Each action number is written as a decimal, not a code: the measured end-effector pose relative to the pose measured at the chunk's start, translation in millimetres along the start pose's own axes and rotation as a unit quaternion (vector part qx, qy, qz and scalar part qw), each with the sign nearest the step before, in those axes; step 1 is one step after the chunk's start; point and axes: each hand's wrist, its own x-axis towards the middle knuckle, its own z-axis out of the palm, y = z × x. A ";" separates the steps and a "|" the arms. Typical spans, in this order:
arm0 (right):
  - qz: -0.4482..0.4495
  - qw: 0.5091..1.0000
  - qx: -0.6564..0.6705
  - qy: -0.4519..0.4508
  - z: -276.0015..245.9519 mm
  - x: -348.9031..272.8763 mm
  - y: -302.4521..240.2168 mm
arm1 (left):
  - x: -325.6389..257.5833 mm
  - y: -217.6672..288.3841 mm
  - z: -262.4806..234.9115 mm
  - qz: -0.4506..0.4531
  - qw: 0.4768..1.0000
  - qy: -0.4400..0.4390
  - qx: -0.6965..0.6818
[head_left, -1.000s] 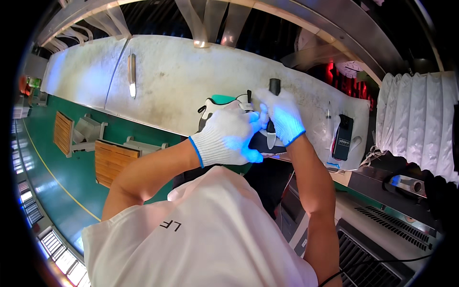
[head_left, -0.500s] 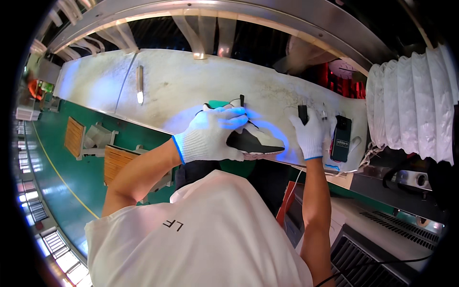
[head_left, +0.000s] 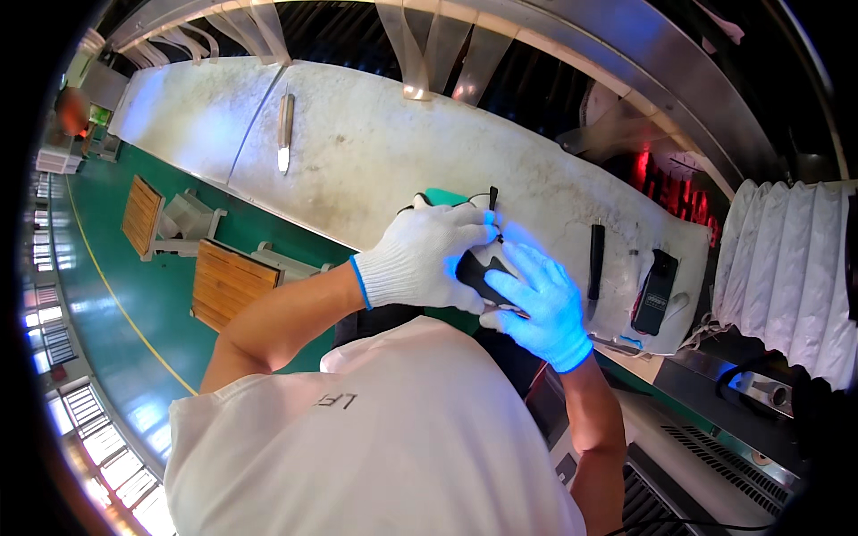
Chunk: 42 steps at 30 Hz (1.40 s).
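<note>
A black and white shoe [head_left: 478,270] with a green collar lies between my hands near the bench's front edge, its toe to the right. My left hand [head_left: 431,255], in a white knit glove, grips the middle of the shoe and covers much of it. Over the toe lies my gloved right hand [head_left: 543,308], lit bright blue, its fingers on the upper and its thumb low at the near side. To the right of that hand a black-handled tool [head_left: 596,261] lies on the bench, away from both hands.
The pale, stained bench [head_left: 357,152] bears a wooden-handled knife [head_left: 285,134] at left and a dark phone [head_left: 655,290] at right. Clear strips [head_left: 442,49] hang from the machine behind. A white ribbed duct [head_left: 786,268] stands at right, wooden-topped stools [head_left: 234,281] at left.
My right hand has let go of the black-handled tool, leaving it on the bench, and moved left onto the shoe's toe. My left hand still grips the shoe. The whole view has shifted.
</note>
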 end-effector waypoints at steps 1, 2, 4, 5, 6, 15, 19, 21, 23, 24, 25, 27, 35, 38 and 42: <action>-0.001 1.000 -0.007 -0.008 -1.5 1.2 -2.1 | -2.7 -9.8 3.1 0.028 0.999 0.014 -0.016; -0.001 1.000 -0.013 -0.017 -2.9 2.1 -3.8 | -6.1 -18.1 2.5 0.057 0.998 0.027 -0.032; 0.046 0.999 -0.013 0.020 -3.1 0.1 -7.0 | -13.3 -38.4 -4.0 -0.127 0.852 -0.004 -0.508; 0.086 0.995 0.007 0.052 -3.7 -3.1 -13.0 | -23.1 -50.0 -7.4 -0.166 0.890 0.039 -0.423; 0.129 0.988 0.027 0.086 -3.5 -6.0 -18.3 | -27.4 -55.6 -18.3 -0.201 0.917 0.079 -0.334; 0.336 0.801 0.441 0.225 62.9 5.1 65.7 | -21.4 -82.1 -21.3 0.052 0.996 0.078 0.004; 0.391 0.558 0.672 0.292 61.2 26.9 51.1 | 22.5 -20.4 -74.9 0.095 0.993 -0.003 0.076; 0.405 0.575 0.600 0.380 80.2 23.0 55.7 | 33.2 41.7 -95.3 0.062 0.993 -0.072 0.070; 0.341 0.609 0.612 0.372 64.2 19.9 52.4 | 39.9 55.1 -84.0 0.055 0.994 -0.054 0.080; 0.248 0.628 0.656 0.337 50.5 18.0 48.5 | 43.9 61.6 -83.4 0.053 0.993 -0.046 0.091; 0.215 0.605 0.694 0.326 39.7 9.0 34.0 | 45.0 75.6 -91.7 0.017 0.991 -0.088 0.103; 0.115 0.649 0.670 0.342 20.9 -6.0 20.8 | 49.7 79.8 -87.7 0.019 0.991 -0.071 0.109; 0.012 0.525 0.752 0.399 11.7 5.7 7.1 | 58.4 102.8 -72.4 -0.015 0.983 -0.059 0.175; 0.080 0.710 0.589 0.377 -9.7 7.7 -16.5 | 54.2 97.6 -77.9 0.004 0.986 -0.066 0.152; 0.057 0.845 0.426 0.317 -73.9 12.2 -22.2 | 71.6 96.3 -76.2 0.034 0.985 -0.109 0.131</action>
